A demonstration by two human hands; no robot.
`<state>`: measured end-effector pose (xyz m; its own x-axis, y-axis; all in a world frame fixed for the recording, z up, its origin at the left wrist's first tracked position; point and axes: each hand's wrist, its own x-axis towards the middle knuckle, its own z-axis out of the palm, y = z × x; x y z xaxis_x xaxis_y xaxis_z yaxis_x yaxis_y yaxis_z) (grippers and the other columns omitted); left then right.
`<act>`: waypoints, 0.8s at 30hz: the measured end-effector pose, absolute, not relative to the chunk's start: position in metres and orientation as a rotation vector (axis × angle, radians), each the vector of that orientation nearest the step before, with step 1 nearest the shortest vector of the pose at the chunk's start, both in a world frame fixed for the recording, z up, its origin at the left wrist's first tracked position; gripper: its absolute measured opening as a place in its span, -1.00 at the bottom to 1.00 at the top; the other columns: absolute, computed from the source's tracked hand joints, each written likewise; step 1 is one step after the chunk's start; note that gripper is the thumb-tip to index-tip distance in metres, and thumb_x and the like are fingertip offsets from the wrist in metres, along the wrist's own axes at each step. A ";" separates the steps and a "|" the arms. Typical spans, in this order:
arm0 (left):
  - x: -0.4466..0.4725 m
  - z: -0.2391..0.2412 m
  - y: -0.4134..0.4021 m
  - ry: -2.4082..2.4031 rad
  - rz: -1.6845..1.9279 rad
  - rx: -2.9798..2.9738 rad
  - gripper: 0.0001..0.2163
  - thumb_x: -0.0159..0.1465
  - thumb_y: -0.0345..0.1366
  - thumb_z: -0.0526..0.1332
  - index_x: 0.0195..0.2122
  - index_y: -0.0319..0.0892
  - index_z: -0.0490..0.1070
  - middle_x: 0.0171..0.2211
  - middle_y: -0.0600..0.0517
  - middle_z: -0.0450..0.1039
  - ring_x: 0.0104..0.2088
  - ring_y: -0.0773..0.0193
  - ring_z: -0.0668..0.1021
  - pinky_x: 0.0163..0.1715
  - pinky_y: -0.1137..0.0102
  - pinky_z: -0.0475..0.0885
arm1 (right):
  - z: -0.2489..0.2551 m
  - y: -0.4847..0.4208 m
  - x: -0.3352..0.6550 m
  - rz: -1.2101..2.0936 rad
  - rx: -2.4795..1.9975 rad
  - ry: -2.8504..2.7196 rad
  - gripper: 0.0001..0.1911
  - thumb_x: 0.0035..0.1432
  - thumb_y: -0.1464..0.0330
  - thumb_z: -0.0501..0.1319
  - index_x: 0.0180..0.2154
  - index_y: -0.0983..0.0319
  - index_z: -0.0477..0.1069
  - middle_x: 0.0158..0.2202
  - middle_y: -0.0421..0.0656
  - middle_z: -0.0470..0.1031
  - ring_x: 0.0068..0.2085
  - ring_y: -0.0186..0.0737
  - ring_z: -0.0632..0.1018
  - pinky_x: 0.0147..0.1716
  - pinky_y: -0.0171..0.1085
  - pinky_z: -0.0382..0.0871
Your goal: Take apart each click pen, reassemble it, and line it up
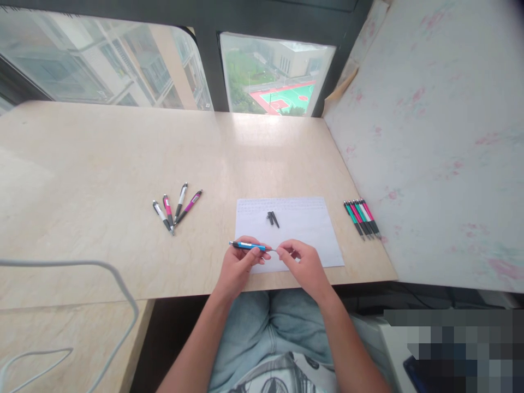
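My left hand (244, 261) is closed around the barrel of a blue pen (250, 246), which lies nearly level with its black clicker end to the left. From its right end a thin refill (272, 250) sticks out. The fingertips of my right hand (301, 262) pinch the tip of that refill. Both hands are over a white sheet of paper (303, 234) with writing along its top. Just beyond them, on the sheet, lie black pen parts (275, 219), a grip section and smaller pieces beside it.
Several pens (180, 204) in white, pink and purple lie loosely at the left. A row of pens (362, 218) in green, pink and white lies by the flowered wall (442, 153). A white cable (118, 275) loops over the near left of the table (102, 218).
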<state>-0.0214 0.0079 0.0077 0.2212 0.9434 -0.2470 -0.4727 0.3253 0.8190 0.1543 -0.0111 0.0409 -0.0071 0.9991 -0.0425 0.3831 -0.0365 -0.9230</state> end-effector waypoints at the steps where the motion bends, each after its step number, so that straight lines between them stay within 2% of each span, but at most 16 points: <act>1: -0.021 0.007 0.008 0.853 1.095 0.679 -0.80 0.17 -0.27 0.40 -0.26 -0.22 0.45 -0.31 -0.08 0.63 -0.39 0.26 0.63 -0.39 0.44 0.47 | 0.041 -0.012 0.154 1.043 -1.513 -1.495 -0.80 0.25 0.28 0.18 -0.36 0.21 0.51 -0.41 -0.19 0.57 -0.38 -0.25 0.51 -0.38 -0.31 0.37; 6: -0.021 0.004 0.008 0.855 1.093 0.710 -0.81 0.19 -0.27 0.39 -0.24 -0.21 0.45 -0.32 -0.06 0.62 -0.38 0.27 0.64 -0.33 0.41 0.51 | 0.045 -0.016 0.161 1.012 -1.477 -1.630 -0.87 0.26 0.34 0.19 -0.31 0.18 0.51 -0.35 -0.20 0.56 -0.32 -0.24 0.53 -0.39 -0.30 0.36; 14: -0.020 0.006 0.009 0.878 1.117 0.687 -0.77 0.15 -0.24 0.42 -0.26 -0.21 0.45 -0.33 -0.07 0.63 -0.39 0.28 0.64 -0.34 0.43 0.51 | 0.042 -0.016 0.166 0.866 -1.486 -1.704 -0.86 0.26 0.36 0.18 -0.33 0.16 0.51 -0.35 -0.16 0.53 -0.27 -0.18 0.52 -0.39 -0.28 0.38; 24: -0.023 0.005 0.012 0.917 1.265 0.460 -0.69 0.10 -0.22 0.46 -0.21 -0.18 0.42 -0.34 -0.03 0.62 -0.39 0.33 0.63 -0.39 0.52 0.51 | 0.040 -0.018 0.186 0.769 -1.631 -1.646 -0.82 0.25 0.35 0.17 -0.34 0.17 0.54 -0.35 -0.14 0.56 -0.38 -0.21 0.51 -0.39 -0.24 0.41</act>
